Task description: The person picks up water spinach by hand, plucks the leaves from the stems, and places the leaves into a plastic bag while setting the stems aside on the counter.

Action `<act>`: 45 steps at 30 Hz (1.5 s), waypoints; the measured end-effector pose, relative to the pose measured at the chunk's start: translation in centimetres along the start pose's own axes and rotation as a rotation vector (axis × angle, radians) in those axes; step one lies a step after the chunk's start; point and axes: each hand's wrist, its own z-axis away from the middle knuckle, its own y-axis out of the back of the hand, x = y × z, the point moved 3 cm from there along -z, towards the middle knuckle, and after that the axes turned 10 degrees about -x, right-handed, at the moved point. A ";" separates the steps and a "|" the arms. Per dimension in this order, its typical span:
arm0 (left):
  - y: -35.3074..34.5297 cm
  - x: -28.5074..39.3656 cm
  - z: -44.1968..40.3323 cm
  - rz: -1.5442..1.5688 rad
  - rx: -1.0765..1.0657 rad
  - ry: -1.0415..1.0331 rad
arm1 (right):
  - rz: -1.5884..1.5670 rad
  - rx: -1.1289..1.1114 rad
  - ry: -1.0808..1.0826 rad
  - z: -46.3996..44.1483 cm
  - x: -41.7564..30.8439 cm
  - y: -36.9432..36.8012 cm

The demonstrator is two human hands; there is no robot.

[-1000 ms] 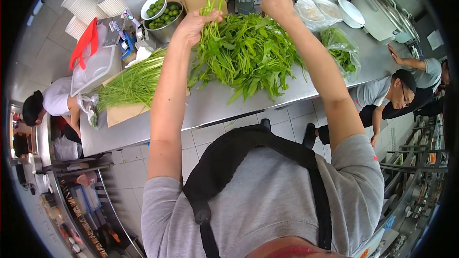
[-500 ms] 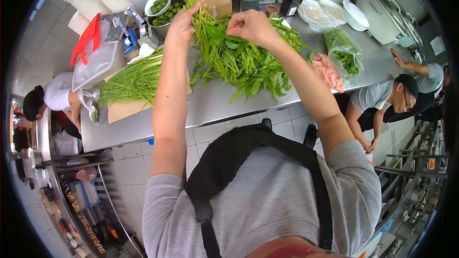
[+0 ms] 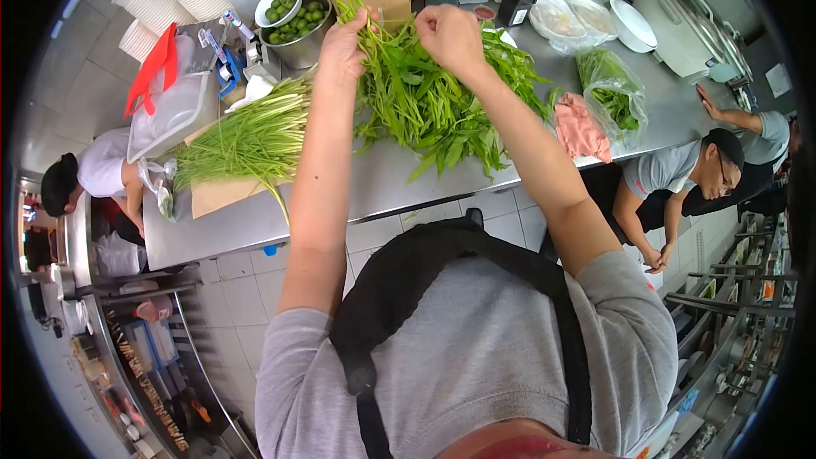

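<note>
**Working by hand through a heap of leafy greens [image 3: 442,106]**

Leaning over a steel tabletop [image 3: 382,178], reaching out to the heap lying below and between the left hand [image 3: 342,44] and the right hand [image 3: 452,38], and spilling back toward the body. Having a bundle of thin stalks [image 3: 242,140] lying left of the left hand and nearer the body; having a plastic bag of greens [image 3: 612,89] and, closer in, a pink cloth [image 3: 582,127] lying well off to the right of the right hand.

For doing this step well, probably best be taking only a few stems [image 3: 350,0] at a time, gripping firmly without bruising, and lining up the ends beyond the left hand. Ideally be drawing each along its length rather than tugging sideways, so as to avoid dragging up tangled leaves or mixing with the thin stalks.

Closing the left hand around a small bunch of stems, folding the fingers over and leaving the ends poking out on the far side. Curling the right hand inward, just right of the left and apart from it, over the heap's far part; hiding the fingertips there, so not showing whether pinching a stem or nothing.
</note>
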 end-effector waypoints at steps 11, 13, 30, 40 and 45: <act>7.2 4.4 2.8 0.051 0.052 -0.063 | 0.740 -0.292 0.155 0.9 3.7 4.0; 5.8 3.6 3.2 0.014 -0.034 -0.053 | 0.645 -0.366 0.392 2.0 0.2 2.4; 3.8 -4.3 6.2 -0.633 -0.212 0.325 | -0.620 -0.385 -0.126 -3.1 4.3 3.7; -1.2 2.3 4.5 -0.634 -0.160 -0.052 | -0.510 -0.288 -0.109 -5.9 2.2 9.9; -6.8 4.7 2.4 -0.656 -0.147 -0.271 | -0.459 -0.351 -0.020 -5.5 -1.9 8.6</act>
